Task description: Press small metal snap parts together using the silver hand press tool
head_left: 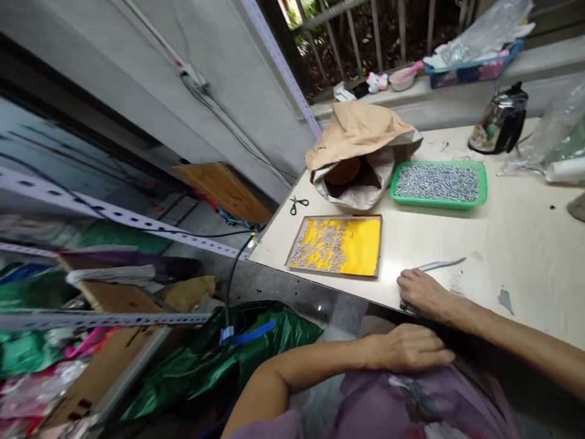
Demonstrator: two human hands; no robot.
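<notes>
My left hand (408, 347) lies across the front of my purple shirt (379, 402), fingers stretched out and nothing in it. At the table's front edge, my right hand (423, 294) rests with fingers curled; a small dark bit shows beneath it, too hidden to name. Just beyond its knuckles lies a thin, pointed grey-blue tool (442, 264), perhaps tweezers. To the left is a shallow tray with a yellow bottom (363, 247), strewn with small metal pins (322, 247) over its left part. Behind stands a green plastic basin (439, 205) full of small silvery metal pieces (439, 181).
Green-handled scissors (298, 205) lie near the table's left edge. An open brown paper sack (365, 131) stands behind the tray. A kettle (498, 122) and clear plastic bags (560, 137) are at the back right. A green sack (274, 338) sits on the floor.
</notes>
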